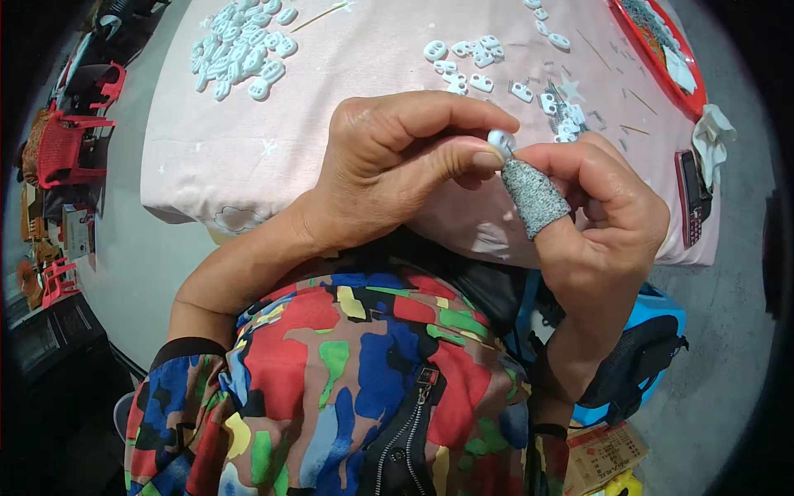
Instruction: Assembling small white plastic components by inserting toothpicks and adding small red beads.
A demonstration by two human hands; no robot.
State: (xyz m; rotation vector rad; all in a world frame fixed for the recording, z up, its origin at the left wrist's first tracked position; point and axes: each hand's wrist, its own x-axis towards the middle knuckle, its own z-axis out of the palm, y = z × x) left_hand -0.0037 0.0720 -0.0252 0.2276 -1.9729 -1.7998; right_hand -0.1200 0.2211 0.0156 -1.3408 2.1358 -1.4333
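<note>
Over the table's near edge, my left hand (405, 161) pinches a small white plastic piece (499, 140) between thumb and forefinger. My right hand (608, 198) meets it from the right, its thumb wearing a speckled grey finger sleeve (533, 198). A thin metal bit (511, 154) shows at the right fingertips, against the white piece; its exact shape is too small to tell. Beyond my hands lie several loose white plastic pieces with holes (480, 83). Beside them is a cluster of white pieces mixed with thin metal bits (567, 120).
A pink cloth-covered table (248, 157) carries a heap of white oval pieces (240, 50) at far left. Thin sticks (635, 130) lie about. At right are a red tray (696, 103), a white cloth (713, 136) and a keypad phone (693, 198). A blue bag (662, 318) sits below.
</note>
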